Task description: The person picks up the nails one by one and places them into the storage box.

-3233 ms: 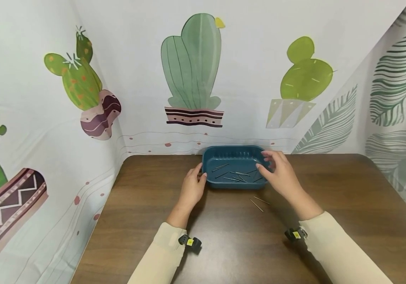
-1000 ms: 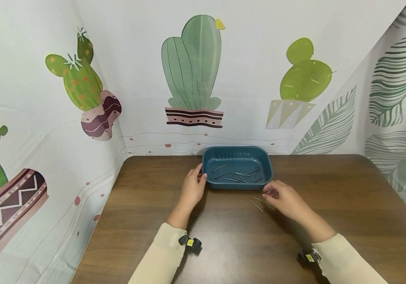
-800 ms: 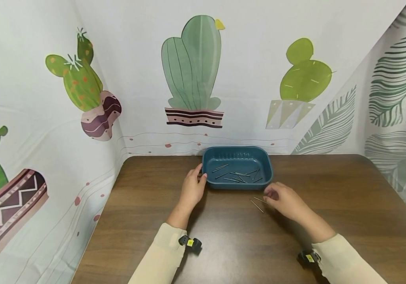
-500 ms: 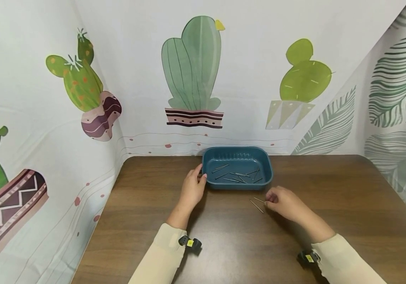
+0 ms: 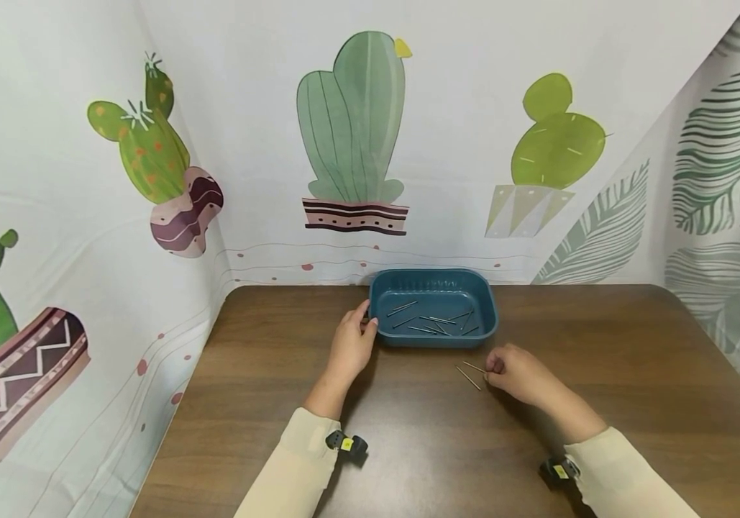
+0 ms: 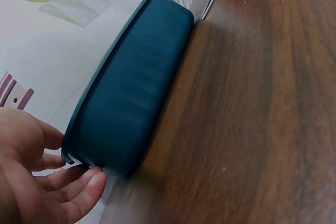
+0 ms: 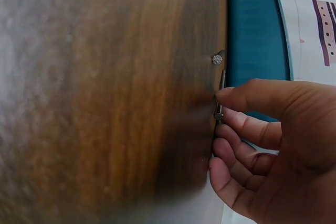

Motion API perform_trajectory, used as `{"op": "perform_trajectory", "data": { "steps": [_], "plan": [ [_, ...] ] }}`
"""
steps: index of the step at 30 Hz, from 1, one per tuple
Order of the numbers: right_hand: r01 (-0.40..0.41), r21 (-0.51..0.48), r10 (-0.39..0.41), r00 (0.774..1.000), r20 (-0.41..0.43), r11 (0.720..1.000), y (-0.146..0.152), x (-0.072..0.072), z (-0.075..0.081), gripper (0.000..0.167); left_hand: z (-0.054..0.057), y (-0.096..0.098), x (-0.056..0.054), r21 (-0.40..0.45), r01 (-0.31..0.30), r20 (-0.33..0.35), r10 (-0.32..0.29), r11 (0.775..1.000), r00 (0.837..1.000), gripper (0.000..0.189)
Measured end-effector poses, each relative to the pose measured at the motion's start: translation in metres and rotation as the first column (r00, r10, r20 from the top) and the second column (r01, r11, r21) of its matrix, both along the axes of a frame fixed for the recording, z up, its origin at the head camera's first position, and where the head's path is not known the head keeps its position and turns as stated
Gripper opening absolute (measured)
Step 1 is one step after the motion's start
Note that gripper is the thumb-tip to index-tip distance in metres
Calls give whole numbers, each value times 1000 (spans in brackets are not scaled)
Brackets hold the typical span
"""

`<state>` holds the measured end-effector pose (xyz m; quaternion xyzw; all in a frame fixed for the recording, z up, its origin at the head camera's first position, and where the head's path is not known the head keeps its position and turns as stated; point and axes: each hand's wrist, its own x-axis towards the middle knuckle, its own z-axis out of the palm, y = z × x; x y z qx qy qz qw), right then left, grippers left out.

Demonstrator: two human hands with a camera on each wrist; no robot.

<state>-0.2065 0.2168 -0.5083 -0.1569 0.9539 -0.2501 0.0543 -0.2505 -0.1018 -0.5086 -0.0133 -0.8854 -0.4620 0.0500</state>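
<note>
A dark blue plastic tray (image 5: 431, 342) stands at the back of the table, with several thin metal nails (image 5: 437, 319) lying scattered inside. My left hand (image 5: 349, 344) holds its left end, thumb and fingers around the rim there. In front of the tray, two loose nails are on the wood. My right hand (image 5: 520, 375) pinches one nail (image 5: 472, 366) near its head, thumb against fingertips. Beside it lies the other nail (image 5: 469, 378), slanting toward me. In the right wrist view the ridged head of the pinched nail (image 7: 219, 116) shows between thumb and index finger.
The brown wooden table (image 5: 408, 446) reaches back to a white cloth (image 5: 447, 108) printed with cacti and leaves. The tray sits close against that cloth. Black wrist cameras (image 5: 347, 446) are strapped over both cream sleeves.
My right hand has moved from the tray's right end toward me, down to the loose nails, and its fingers have closed on one nail's head end. The left hand and tray stayed put.
</note>
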Motion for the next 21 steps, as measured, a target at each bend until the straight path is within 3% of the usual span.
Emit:
{"op": "perform_trajectory", "data": {
  "steps": [21],
  "plan": [
    [-5,35,7,999,-40,999,0,1,-3,10,0,1,-1,-5,0,-8,0,1000,1000,48]
  ]
}}
